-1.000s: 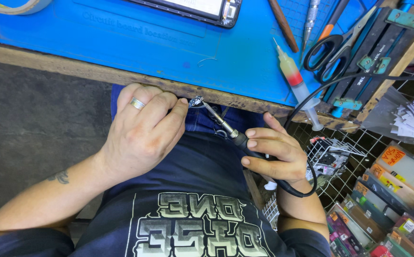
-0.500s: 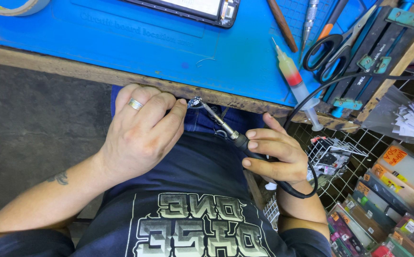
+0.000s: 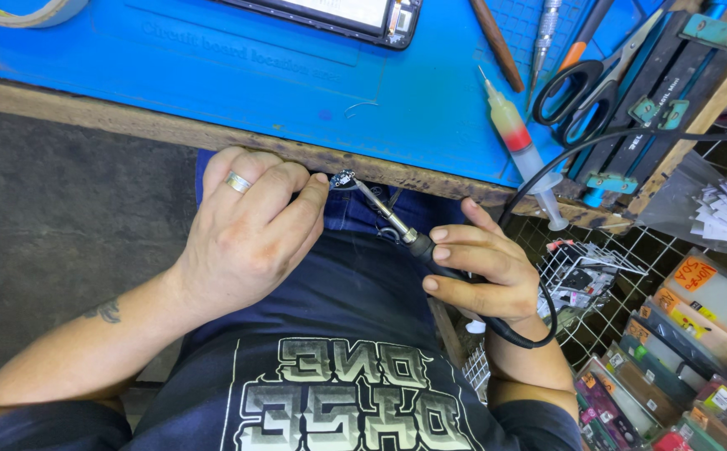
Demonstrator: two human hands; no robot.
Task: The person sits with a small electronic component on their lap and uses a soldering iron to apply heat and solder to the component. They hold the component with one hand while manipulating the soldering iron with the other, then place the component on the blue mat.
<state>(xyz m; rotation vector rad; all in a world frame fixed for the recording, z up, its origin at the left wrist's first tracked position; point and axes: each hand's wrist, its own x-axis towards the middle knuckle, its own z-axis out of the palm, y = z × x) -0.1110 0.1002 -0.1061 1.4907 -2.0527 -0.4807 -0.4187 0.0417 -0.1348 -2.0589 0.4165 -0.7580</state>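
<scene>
Left hand (image 3: 246, 234) pinches a small part (image 3: 344, 179); right hand (image 3: 484, 271) grips the soldering iron (image 3: 388, 219) at four o'clock—a slip could burn fingertips.

Single head-worn view, looking steeply down, close over lap and blue mat (image 3: 213, 83) at bench edge

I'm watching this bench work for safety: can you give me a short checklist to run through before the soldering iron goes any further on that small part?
1. Right hand grips soldering iron by its dark handle, off the metal: ok.
2. Tip touches the small part: ok.
3. Left hand pinches the part firmly: cannot tell, fingers hide it.
4. Left fingertips very near the tip: not ok.
5. Work is off the blue mat, above the lap: not ok.
6. Cord loops round right wrist: not ok.
</scene>
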